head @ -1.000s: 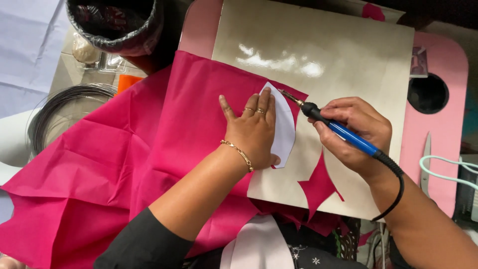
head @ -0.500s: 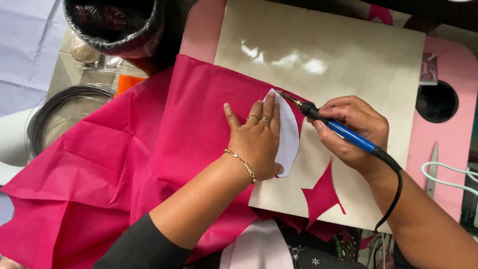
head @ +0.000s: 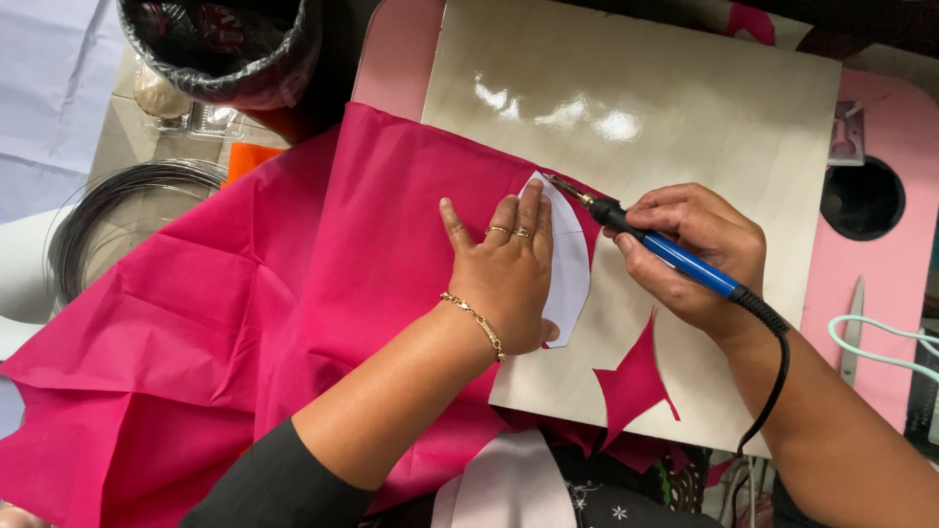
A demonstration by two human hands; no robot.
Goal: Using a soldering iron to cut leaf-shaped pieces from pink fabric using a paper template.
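My left hand (head: 509, 279) lies flat, pinning the white petal-shaped paper template (head: 567, 259) to the crinkled magenta fabric (head: 293, 323) so my right hand (head: 699, 254), clenched round the blue-handled hot cutting pen (head: 675, 254), traces its edge.

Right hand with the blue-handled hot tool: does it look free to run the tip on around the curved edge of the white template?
Probably yes. The right hand holds the blue-handled tool with its tip at the top of the white template. The left hand pins the template's inner side, leaving the outer curve bare over the pink fabric.
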